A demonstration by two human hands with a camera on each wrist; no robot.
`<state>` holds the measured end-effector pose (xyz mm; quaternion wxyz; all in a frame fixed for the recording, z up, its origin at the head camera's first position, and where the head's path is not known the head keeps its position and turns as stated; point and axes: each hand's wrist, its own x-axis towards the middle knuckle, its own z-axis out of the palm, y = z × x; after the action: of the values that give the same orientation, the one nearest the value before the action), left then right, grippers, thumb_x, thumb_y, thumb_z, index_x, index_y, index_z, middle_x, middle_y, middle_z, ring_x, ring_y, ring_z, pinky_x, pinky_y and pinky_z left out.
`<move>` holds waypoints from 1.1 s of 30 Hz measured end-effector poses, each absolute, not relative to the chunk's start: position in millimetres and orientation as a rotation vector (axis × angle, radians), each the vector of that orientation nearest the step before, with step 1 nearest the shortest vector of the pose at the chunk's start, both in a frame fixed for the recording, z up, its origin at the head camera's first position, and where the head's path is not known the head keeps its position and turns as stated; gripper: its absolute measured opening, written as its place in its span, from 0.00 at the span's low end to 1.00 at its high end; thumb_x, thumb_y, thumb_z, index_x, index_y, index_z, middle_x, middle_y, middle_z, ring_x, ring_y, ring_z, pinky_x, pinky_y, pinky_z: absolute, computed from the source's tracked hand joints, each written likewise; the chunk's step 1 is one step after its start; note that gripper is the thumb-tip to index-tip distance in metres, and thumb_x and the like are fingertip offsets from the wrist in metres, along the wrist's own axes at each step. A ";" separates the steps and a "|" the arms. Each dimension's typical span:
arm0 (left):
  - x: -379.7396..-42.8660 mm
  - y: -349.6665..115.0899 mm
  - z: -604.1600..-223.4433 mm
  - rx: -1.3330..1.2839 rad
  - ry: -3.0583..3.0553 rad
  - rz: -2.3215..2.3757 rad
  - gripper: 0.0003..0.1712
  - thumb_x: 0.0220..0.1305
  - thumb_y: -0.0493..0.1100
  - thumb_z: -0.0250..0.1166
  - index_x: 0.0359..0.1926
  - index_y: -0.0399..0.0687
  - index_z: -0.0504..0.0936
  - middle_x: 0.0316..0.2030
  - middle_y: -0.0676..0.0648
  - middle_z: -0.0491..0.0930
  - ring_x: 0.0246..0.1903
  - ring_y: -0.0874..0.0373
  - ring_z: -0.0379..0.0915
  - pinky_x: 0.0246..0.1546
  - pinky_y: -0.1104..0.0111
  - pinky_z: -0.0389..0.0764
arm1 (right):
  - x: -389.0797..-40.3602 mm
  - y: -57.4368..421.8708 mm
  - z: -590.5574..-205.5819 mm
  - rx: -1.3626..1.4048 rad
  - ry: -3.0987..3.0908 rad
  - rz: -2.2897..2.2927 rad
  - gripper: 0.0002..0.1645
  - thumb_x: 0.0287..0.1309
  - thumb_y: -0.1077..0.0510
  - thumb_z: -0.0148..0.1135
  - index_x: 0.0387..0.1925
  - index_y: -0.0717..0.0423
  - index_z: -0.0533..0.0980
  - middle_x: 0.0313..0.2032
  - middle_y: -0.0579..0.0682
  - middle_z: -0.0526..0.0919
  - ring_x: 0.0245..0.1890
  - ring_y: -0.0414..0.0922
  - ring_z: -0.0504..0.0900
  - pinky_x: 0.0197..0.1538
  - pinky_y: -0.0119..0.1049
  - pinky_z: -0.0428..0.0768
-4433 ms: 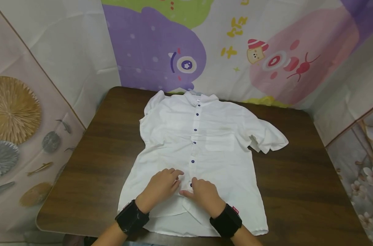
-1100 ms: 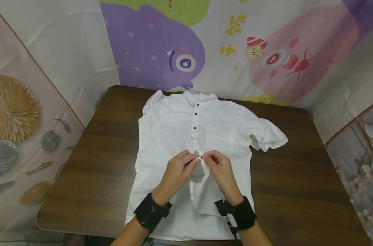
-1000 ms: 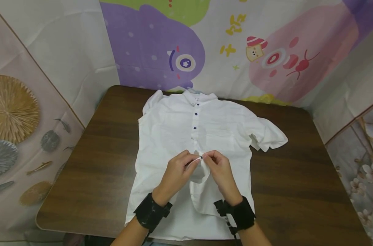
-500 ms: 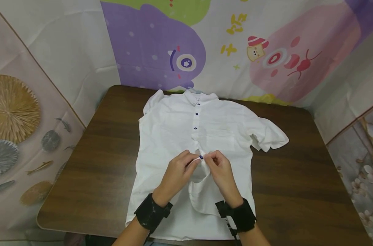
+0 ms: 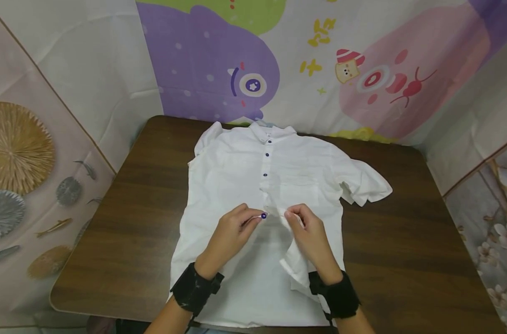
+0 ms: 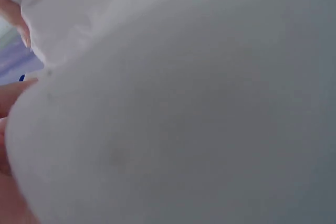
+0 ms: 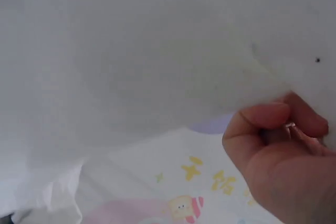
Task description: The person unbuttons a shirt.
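On the printed wall cloth (image 5: 293,104) at the far side, I see yellow characters (image 5: 320,32). In the right wrist view one of them looks like 饭, but the blur does not let me be certain. Inside the collar (image 5: 284,132) of the white shirt (image 5: 224,181) there is a small label (image 5: 268,135), too small to read.

The shirt lies on the dark brown worktop (image 5: 124,222), with its collar at the far edge and its hem at the near edge. It is short-sleeved and a little wrinkled; the right sleeve (image 5: 368,183) spreads outward, while the left sleeve (image 5: 207,139) lies close to the body. Three dark upper buttons (image 5: 267,155) run down from the collar, and a chest pocket (image 5: 299,194) is on the right. Lower, the front stands open between the two hands.

The left hand (image 5: 226,234) has its grip pinching the left front edge, just beside a blue button (image 5: 263,215). The right hand (image 5: 312,236) pinches the other edge, thumb against finger, and this flap hangs lifted. Both wrists wear black bands (image 5: 339,294).

The left wrist view is mostly blurred white cloth, with fingers at its left border. The right wrist view shows what the head view hides: the underside of the raised cloth, and a small dark dot (image 7: 317,60) near the fingers.
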<state>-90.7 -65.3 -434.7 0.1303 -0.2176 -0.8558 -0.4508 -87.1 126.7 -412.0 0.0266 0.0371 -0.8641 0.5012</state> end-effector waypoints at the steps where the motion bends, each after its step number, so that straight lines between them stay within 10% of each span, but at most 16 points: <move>1: -90.6 -67.0 -435.0 -0.628 -2.497 -1.308 0.07 0.61 0.38 0.61 0.39 0.46 0.85 0.24 0.54 0.72 0.22 0.68 0.63 0.23 0.77 0.69 | -86.9 128.5 -412.1 0.138 -2.690 1.512 0.10 0.63 0.55 0.56 0.36 0.58 0.76 0.31 0.51 0.79 0.31 0.40 0.72 0.35 0.31 0.71; 17: -90.0 -87.5 -458.4 -0.662 -2.937 -1.113 0.13 0.59 0.33 0.57 0.32 0.53 0.85 0.25 0.55 0.70 0.24 0.65 0.63 0.27 0.75 0.68 | -88.5 153.3 -441.5 0.502 -3.046 1.081 0.12 0.51 0.72 0.56 0.27 0.53 0.78 0.24 0.45 0.72 0.24 0.38 0.65 0.29 0.30 0.67; 33: -75.0 -86.5 -482.6 -0.674 -3.240 -0.682 0.19 0.52 0.50 0.69 0.46 0.53 0.82 0.41 0.46 0.73 0.44 0.49 0.68 0.43 0.52 0.69 | -88.4 148.2 -477.3 0.419 -3.390 0.700 0.04 0.52 0.61 0.63 0.26 0.48 0.77 0.29 0.45 0.75 0.33 0.43 0.72 0.39 0.41 0.65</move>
<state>-75.0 -86.5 -482.6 -0.1183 -0.1980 -0.9522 -0.2004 -88.4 148.2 -477.3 -0.1720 0.1184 -0.9577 0.1978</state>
